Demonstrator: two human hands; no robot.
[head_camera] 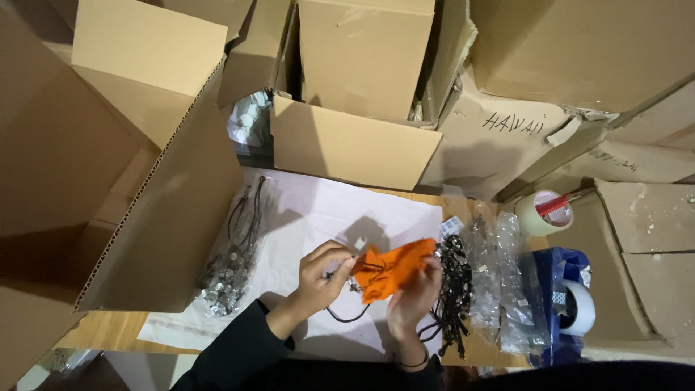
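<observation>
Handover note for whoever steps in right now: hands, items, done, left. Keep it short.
Left hand: fingers pinched on the black cord at the mouth of the orange pouch.
Right hand: holding the orange pouch from below, over the white sheet.
Items: a heap of black corded pieces lies just right of the hands; clear bags lie beyond it; another bundle of cords with silver bits lies on the left edge of the sheet. Two tape rolls sit far right.
Done: cannot tell whether anything is in the pouch; no other pouch in view.
Left: both heaps look unpouched.
</observation>
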